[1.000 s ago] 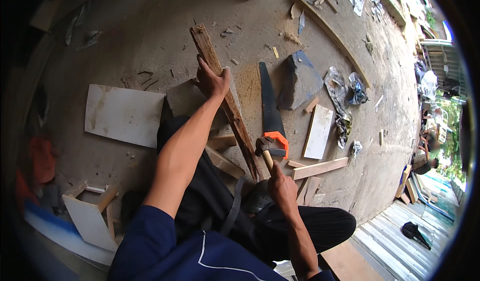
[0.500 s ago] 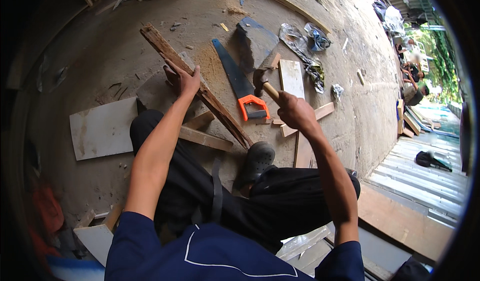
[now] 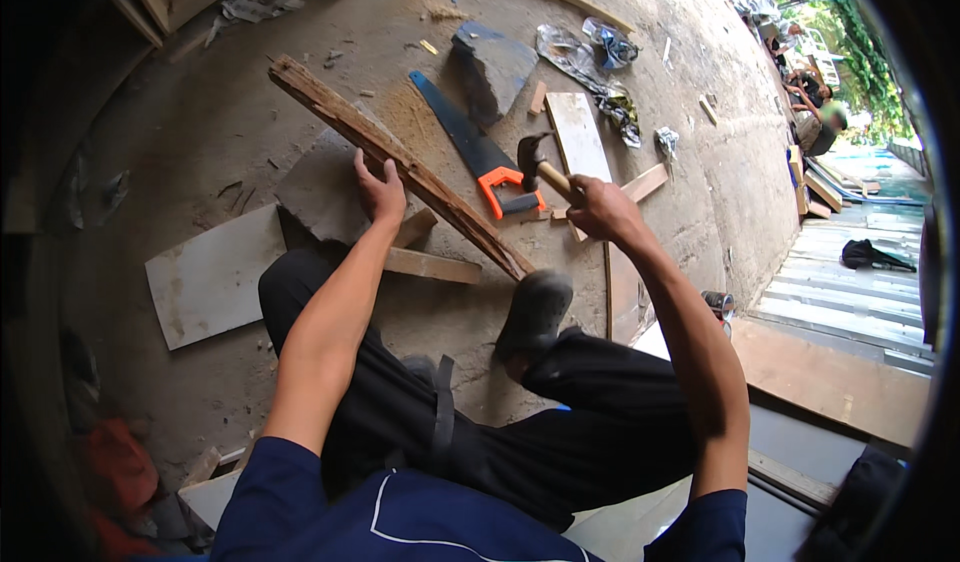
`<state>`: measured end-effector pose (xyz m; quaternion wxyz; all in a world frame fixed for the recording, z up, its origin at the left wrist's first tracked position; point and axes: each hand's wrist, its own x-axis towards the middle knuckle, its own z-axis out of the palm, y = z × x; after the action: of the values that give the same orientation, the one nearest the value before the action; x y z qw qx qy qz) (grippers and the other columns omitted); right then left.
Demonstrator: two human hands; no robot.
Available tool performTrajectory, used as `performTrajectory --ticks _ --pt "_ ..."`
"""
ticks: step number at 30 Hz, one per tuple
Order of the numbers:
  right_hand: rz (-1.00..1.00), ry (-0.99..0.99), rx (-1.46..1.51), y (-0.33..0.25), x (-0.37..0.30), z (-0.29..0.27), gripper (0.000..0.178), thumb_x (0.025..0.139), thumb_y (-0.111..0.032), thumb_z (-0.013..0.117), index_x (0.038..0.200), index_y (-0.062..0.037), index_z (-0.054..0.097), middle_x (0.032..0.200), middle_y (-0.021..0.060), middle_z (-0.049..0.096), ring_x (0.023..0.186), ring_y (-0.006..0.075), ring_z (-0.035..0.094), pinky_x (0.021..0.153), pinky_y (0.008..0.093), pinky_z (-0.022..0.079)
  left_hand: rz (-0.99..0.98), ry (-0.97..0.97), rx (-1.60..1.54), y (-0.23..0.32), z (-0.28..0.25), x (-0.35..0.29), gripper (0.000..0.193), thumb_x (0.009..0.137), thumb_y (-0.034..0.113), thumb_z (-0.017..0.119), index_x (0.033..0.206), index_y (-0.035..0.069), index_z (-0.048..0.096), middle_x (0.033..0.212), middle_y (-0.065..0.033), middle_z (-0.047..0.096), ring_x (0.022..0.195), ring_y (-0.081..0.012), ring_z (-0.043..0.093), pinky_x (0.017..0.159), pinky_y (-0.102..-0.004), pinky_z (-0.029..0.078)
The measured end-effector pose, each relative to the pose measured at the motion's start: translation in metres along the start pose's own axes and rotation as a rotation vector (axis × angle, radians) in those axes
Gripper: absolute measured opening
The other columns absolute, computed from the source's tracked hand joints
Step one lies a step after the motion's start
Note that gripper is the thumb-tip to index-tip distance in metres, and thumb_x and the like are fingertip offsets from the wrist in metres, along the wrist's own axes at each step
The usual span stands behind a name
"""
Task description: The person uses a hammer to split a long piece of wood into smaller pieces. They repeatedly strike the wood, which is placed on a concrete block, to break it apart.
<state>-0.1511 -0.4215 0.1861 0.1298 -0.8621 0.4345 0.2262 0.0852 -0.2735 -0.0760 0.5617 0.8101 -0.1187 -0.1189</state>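
A weathered, splintered wooden plank [image 3: 400, 167] slants across the scene, its middle over a grey stone block [image 3: 322, 187] and its near end at my dark clog [image 3: 540, 307]. My left hand [image 3: 382, 194] is at the plank's near edge, fingers apart, fingertips close to the wood; whether they touch it I cannot tell. In my right hand [image 3: 605, 210] is a claw hammer [image 3: 531, 159], gripped by its wooden handle and raised to the right of the plank. Between plank and hammer lies a handsaw [image 3: 460, 127] with an orange and black handle.
A dark stone block [image 3: 495, 67] and crumpled plastic [image 3: 610, 47] lie beyond the saw. A white board [image 3: 215, 277] is at left, a narrow white-faced board [image 3: 578, 132] at right. Short timber [image 3: 430, 265] lies under the plank. People [image 3: 815, 112] sit far right.
My left hand has slipped from on top of the plank to its near edge. The hammer's head has turned and moved lower. The plank's near end has swung slightly; the whole view has shifted.
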Motion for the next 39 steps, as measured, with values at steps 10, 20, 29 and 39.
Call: performTrajectory --ticks 10,20,29,39 --pt "-0.140 -0.009 -0.030 -0.022 0.025 0.001 0.030 0.076 -0.012 0.058 0.105 -0.0115 0.068 0.091 0.0177 0.070 0.088 0.0346 0.069 0.074 0.0447 0.054 -0.030 -0.102 0.163 0.050 -0.012 0.004 0.025 0.081 0.030 0.072 0.089 0.009 0.062 0.084 -0.0097 0.065 0.079 -0.0285 0.065 0.074 -0.0407 0.051" --pt "-0.289 -0.091 0.021 -0.029 0.052 -0.002 0.025 0.081 -0.013 0.056 0.103 -0.0072 0.065 0.095 0.0196 0.069 0.092 0.0375 0.067 0.076 0.0462 0.054 0.463 -0.226 0.655 0.050 -0.003 -0.009 0.015 0.092 0.020 0.059 0.089 0.008 0.067 0.097 -0.0123 0.061 0.092 -0.0317 0.064 0.075 -0.0436 0.054" --pt "-0.404 -0.031 0.062 -0.012 0.076 0.011 0.024 0.084 -0.014 0.054 0.105 -0.0067 0.063 0.090 0.0203 0.070 0.087 0.0377 0.067 0.074 0.0484 0.053 0.504 -0.154 0.729 0.045 0.004 -0.021 0.014 0.094 0.020 0.059 0.096 0.006 0.056 0.097 -0.0128 0.056 0.093 -0.0324 0.062 0.075 -0.0428 0.054" --pt "-0.384 -0.028 0.139 -0.015 0.078 0.009 0.027 0.083 -0.015 0.056 0.108 -0.0092 0.063 0.096 0.0190 0.070 0.092 0.0372 0.067 0.078 0.0482 0.052 0.481 -0.089 0.625 0.033 0.007 -0.007 0.029 0.099 0.029 0.052 0.088 0.004 0.057 0.086 -0.0159 0.059 0.079 -0.0311 0.064 0.066 -0.0419 0.052"
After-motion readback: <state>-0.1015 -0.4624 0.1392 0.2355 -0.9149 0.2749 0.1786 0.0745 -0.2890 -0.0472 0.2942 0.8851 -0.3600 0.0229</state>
